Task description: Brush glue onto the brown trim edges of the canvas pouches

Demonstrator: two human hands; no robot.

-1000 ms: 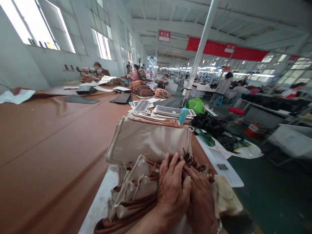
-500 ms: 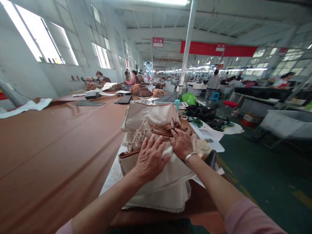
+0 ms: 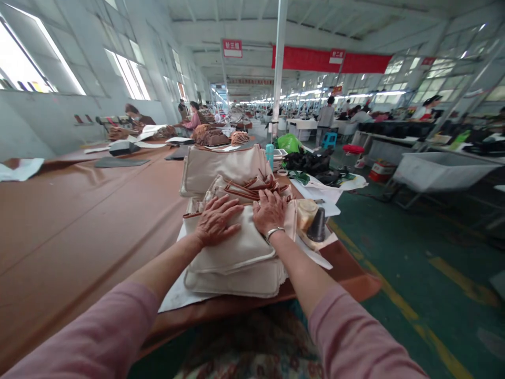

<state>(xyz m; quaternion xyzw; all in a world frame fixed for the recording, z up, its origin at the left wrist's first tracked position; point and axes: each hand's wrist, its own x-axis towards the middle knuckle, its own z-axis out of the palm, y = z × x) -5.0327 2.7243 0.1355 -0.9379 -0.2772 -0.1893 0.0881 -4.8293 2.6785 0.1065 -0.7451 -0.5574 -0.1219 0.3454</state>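
Note:
A stack of cream bag pieces (image 3: 232, 252) with brown trim lies at the table's near corner. My left hand (image 3: 218, 220) rests flat on the upper piece, its fingers stretched out and spread. Beside it my right hand (image 3: 270, 213), with a silver bracelet at the wrist, presses palm down on the same piece, fingertips reaching its far edge. Just beyond the fingers are folded cream pieces with thin brown straps (image 3: 246, 190). Behind those, another cream bag piece (image 3: 223, 171) sits on the pile. The lower layers are partly hidden.
Brown sheet material (image 3: 87, 226) covers the table to the left. Right of the stack stand a dark cone (image 3: 316, 226) and a tub (image 3: 305, 213). Farther back lie black fabric (image 3: 311, 160) and a green bag (image 3: 289, 142). A white cart (image 3: 437, 171) stands on the floor.
The view has shifted back and to the right, so the stack appears lower-left and smaller. Both hands stay on the upper piece, fingers still spread; the cone and tub show more fully.

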